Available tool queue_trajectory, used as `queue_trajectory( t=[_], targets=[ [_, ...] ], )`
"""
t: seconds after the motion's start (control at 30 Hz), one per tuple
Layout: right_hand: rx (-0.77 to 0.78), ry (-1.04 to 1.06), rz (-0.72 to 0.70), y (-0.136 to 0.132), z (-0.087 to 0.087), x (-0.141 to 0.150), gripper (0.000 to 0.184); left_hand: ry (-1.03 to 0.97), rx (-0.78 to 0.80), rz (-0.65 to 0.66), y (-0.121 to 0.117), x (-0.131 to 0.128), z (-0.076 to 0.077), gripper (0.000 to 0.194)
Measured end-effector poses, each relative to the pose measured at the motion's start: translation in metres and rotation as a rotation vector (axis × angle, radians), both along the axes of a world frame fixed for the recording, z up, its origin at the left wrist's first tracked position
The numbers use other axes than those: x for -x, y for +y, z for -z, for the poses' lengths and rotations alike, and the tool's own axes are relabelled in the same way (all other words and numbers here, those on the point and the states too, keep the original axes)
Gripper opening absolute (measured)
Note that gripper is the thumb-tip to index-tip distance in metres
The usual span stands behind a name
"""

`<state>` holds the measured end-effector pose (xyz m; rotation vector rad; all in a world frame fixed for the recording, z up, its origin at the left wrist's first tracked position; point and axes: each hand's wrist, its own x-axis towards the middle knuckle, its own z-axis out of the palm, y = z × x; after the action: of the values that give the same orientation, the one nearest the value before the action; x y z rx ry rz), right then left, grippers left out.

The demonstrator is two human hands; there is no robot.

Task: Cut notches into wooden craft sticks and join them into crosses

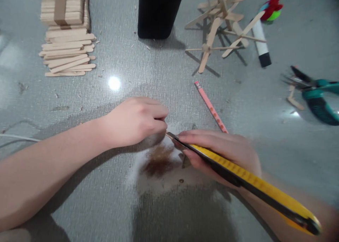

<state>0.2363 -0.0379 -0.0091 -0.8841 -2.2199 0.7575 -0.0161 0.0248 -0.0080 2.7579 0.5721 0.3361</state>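
**Yellow utility knife nearest the camera, blade directed at the left hand**

We find the knife slanting from the lower right corner toward the centre, its butt end closest to us and its blade pointing up and to the left. The right hand grips it from the lower right: digits lie along both flanks of the handle, pressed in close, fingertips stretched forward beside the blade. Which digit is the thumb we cannot tell.

The left hand comes in from the left edge, forearm slanting upward, wrist nearly straight, back of the hand uppermost. Its fingers are curled inward into a loose fist, thumb side toward the knife. The fingertips are hidden, so we cannot tell what they pinch. The blade tip sits right at this fist.

Under the hands we note a brown smudge within a pale patch on the grey table. A pink pencil runs down to the right hand, which hides its lower end.

Beyond, we record loose wooden sticks below a banded bundle, a black block-like object, a crossed-stick structure, a white marker with a black end, and green-handled pliers at the right.
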Motion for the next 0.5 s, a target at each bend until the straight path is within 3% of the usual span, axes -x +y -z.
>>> queue_trajectory(
  t=[0.2,0.33,0.5],
  targets=[
    [0.038,-0.046,-0.012,-0.002,-0.006,0.001,0.033,-0.010,0.110,-0.008,0.000,-0.001,-0.001,0.037],
    [0.067,-0.078,-0.017,-0.002,-0.012,0.005,0.033,-0.017,0.249,-0.090,0.000,-0.004,-0.001,0.027],
    [0.023,-0.063,-0.042,0.003,-0.014,0.007,0.029,0.039,0.286,-0.151,-0.002,-0.009,-0.002,0.021]
  ],
)
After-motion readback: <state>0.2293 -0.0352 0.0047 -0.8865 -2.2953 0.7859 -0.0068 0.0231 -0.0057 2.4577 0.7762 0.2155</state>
